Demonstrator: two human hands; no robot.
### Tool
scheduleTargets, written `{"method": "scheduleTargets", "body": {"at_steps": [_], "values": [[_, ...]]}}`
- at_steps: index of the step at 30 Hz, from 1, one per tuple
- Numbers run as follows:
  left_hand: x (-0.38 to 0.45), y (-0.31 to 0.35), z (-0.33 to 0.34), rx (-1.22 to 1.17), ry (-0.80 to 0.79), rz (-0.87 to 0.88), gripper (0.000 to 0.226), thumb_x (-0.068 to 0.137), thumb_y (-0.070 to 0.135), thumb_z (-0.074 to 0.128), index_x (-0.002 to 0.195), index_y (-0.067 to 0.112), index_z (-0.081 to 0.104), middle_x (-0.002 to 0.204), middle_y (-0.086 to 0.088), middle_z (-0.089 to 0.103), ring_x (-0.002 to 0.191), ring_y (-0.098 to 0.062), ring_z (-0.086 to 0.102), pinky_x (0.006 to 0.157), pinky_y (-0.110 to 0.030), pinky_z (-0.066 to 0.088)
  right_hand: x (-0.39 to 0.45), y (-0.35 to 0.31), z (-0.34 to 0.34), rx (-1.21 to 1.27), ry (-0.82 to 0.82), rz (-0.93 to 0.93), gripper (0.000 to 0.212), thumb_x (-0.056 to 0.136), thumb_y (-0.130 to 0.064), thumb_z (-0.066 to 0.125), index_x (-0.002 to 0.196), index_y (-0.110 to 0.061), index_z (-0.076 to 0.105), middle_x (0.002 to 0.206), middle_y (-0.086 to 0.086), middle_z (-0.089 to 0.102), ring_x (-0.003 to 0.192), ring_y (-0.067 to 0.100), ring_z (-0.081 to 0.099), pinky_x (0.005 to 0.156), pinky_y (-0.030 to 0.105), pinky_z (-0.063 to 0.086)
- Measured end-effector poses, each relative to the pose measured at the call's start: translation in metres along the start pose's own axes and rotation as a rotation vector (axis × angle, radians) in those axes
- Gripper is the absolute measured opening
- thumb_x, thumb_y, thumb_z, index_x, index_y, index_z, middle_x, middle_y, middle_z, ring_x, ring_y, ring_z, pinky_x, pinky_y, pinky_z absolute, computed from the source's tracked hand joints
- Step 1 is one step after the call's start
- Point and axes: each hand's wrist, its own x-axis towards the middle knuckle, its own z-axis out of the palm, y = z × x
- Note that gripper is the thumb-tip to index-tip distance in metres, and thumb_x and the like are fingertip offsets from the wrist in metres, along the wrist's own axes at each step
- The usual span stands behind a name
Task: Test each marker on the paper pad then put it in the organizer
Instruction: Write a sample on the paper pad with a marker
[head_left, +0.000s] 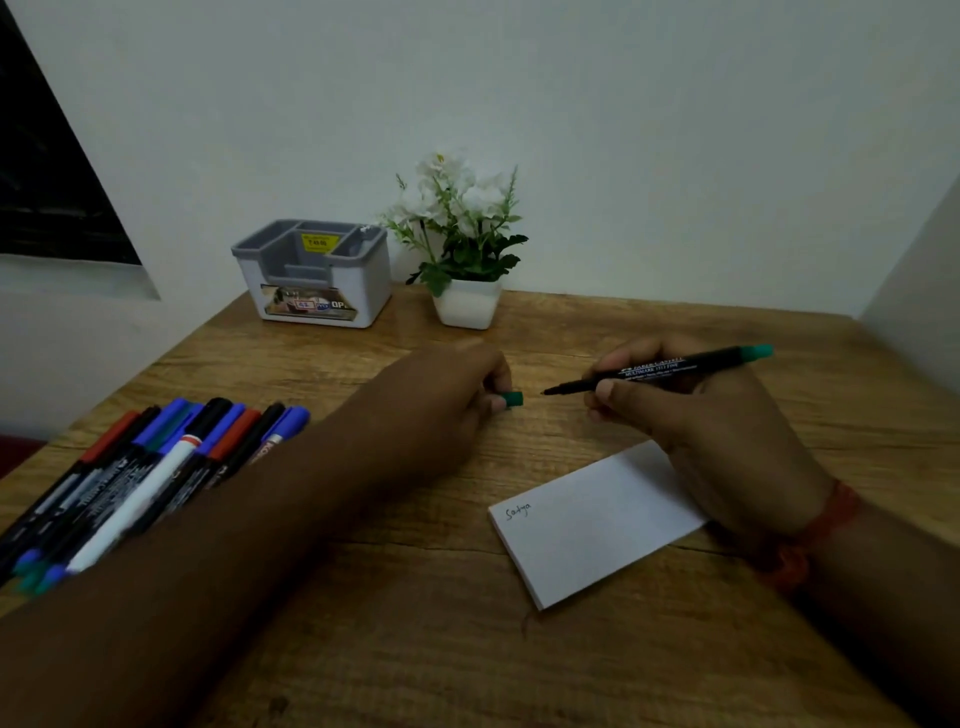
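My right hand (691, 415) grips a black marker with a green end (660, 369), uncapped, its tip pointing left above the table. My left hand (457, 384) pinches the marker's green cap (511, 399) a short gap left of the tip. The white paper pad (592, 525) lies below my right hand, with a small written word at its left corner. A row of several capped markers (150, 467) in blue, red, black and green lies at the left, partly hidden by my left forearm. The grey and white organizer (317, 275) stands at the back by the wall, and I see no markers in it.
A white pot of white flowers (465, 244) stands right of the organizer against the wall. The wooden table (415, 623) meets walls at the back and right. A dark window (47, 171) is at the upper left.
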Motion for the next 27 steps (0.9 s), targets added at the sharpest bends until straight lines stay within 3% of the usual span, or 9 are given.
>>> {"method": "scheduleTargets", "body": {"at_steps": [7, 15, 27], "values": [[-0.002, 0.011, 0.003, -0.153, 0.066, 0.031, 0.01, 0.098, 0.021, 0.055, 0.098, 0.031, 0.052, 0.091, 0.015, 0.056, 0.084, -0.002, 0.052, 0.071, -0.028, 0.043, -0.001, -0.002, 0.001, 0.1, 0.013, 0.014, 0.013, 0.084, 0.004, 0.068, 0.094, -0.004, 0.07, 0.092, 0.018, 0.075, 0.089, 0.03, 0.074, 0.087, 0.04, 0.06], [-0.005, 0.014, 0.007, -0.159, 0.043, 0.042, 0.007, 0.099, 0.024, 0.053, 0.103, 0.03, 0.052, 0.09, 0.012, 0.061, 0.085, -0.005, 0.055, 0.079, -0.038, 0.051, -0.002, -0.002, 0.003, 0.095, -0.001, -0.003, 0.014, 0.084, 0.003, 0.069, 0.091, -0.01, 0.071, 0.093, 0.016, 0.076, 0.088, 0.03, 0.074, 0.087, 0.042, 0.059], [-0.005, 0.018, 0.008, -0.164, 0.063, 0.092, 0.01, 0.098, 0.022, 0.054, 0.102, 0.031, 0.05, 0.088, 0.01, 0.06, 0.082, -0.008, 0.057, 0.074, -0.037, 0.051, -0.002, -0.004, 0.005, 0.155, -0.048, -0.01, 0.016, 0.084, 0.007, 0.067, 0.092, -0.006, 0.064, 0.094, 0.009, 0.073, 0.084, 0.024, 0.072, 0.076, 0.031, 0.06]]}}
